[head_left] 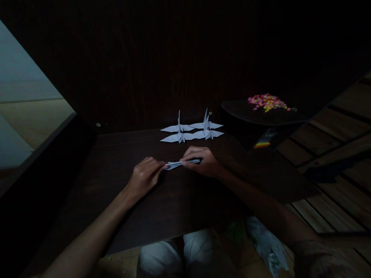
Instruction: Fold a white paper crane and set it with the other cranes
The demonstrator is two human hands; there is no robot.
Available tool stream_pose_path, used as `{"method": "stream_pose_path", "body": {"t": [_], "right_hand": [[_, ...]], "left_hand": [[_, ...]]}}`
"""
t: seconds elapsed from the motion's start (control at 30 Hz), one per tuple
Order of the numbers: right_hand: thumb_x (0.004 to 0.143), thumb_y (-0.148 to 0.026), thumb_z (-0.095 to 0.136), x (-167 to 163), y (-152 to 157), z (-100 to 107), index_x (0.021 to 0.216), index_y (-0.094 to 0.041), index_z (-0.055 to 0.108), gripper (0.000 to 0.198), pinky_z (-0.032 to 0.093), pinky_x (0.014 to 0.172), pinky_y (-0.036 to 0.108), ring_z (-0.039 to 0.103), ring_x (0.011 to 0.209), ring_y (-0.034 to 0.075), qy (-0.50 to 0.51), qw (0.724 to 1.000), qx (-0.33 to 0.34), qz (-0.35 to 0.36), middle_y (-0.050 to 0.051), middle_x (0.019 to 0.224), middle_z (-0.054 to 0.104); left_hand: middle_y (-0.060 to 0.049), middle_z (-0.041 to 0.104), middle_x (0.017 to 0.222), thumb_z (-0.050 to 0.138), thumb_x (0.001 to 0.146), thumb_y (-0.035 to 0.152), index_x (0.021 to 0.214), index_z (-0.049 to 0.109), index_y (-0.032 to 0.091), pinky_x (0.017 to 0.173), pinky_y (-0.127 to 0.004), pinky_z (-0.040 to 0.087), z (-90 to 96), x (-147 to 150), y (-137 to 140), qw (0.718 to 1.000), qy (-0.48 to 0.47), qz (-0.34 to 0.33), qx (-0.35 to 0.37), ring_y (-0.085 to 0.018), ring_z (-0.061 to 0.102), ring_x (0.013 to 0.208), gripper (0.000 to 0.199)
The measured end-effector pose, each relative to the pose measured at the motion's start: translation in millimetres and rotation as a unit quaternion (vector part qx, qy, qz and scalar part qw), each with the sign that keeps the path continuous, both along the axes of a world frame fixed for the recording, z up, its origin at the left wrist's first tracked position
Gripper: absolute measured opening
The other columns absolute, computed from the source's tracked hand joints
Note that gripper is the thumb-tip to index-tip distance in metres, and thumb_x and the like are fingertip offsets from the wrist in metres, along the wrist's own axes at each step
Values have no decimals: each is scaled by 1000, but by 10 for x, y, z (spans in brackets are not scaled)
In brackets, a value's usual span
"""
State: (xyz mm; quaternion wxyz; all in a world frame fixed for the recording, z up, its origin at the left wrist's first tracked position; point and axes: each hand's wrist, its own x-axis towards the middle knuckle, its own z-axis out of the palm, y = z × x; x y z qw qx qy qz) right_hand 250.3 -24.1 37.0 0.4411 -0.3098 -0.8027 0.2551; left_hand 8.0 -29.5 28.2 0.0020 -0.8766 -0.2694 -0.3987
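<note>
A narrow folded white paper (pixel 174 165) lies level between my hands, just above or on the dark tabletop. My left hand (pixel 147 173) pinches its left end between thumb and fingers. Around its middle and right part, the thumb and fingers of my right hand (pixel 204 162) are closed, and the thin right tip sticks out under them. Beyond my hands, several white origami cranes (pixel 181 137) stand close together in two rows, wings spread sideways and touching or overlapping.
A small raised shelf (pixel 234 107) at the right holds a heap of colourful small pieces (pixel 268 102). A dark side board (pixel 42 164) bounds the left, and a dark panel (pixel 136 58) rises behind. Below the table's front edge are my knees and a plastic bag (pixel 267 245).
</note>
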Motion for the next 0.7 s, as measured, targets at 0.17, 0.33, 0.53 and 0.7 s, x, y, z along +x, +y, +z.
{"method": "stream_pose_path", "body": {"t": [0.17, 0.33, 0.53, 0.7], "right_hand": [[78, -28, 70, -30, -19, 32, 86, -18, 74, 14, 50, 70, 32, 61, 74, 16, -8, 999, 47, -10, 6, 80, 69], [81, -28, 66, -16, -1, -3, 84, -19, 73, 11, 49, 71, 33, 60, 74, 16, -32, 997, 72, 0, 5, 78, 70], [80, -22, 66, -3, 21, -5, 84, -19, 72, 8, 48, 67, 33, 60, 70, 16, -35, 989, 140, 17, 5, 76, 70], [80, -19, 63, -20, 15, 13, 85, -19, 71, 10, 48, 67, 33, 59, 71, 16, -37, 988, 151, 16, 5, 76, 70]], "left_hand": [[-5, 64, 73, 54, 90, 16, 94, 61, 14, 62, -28, 45, -5, 6, -15, 1000, 11, -5, 13, -14, 54, 63, 9], [-3, 63, 71, 51, 92, 18, 93, 61, 15, 62, -28, 45, -7, 9, -28, 1000, 24, 0, 2, -13, 53, 62, 11], [-4, 63, 72, 52, 91, 15, 93, 61, 14, 61, -27, 43, -7, -2, -11, 999, 18, -15, 24, -13, 52, 63, 10], [-4, 63, 73, 52, 90, 14, 97, 60, 14, 62, -28, 43, -20, -14, -1, 999, 22, -22, 25, -13, 53, 63, 10]]}}
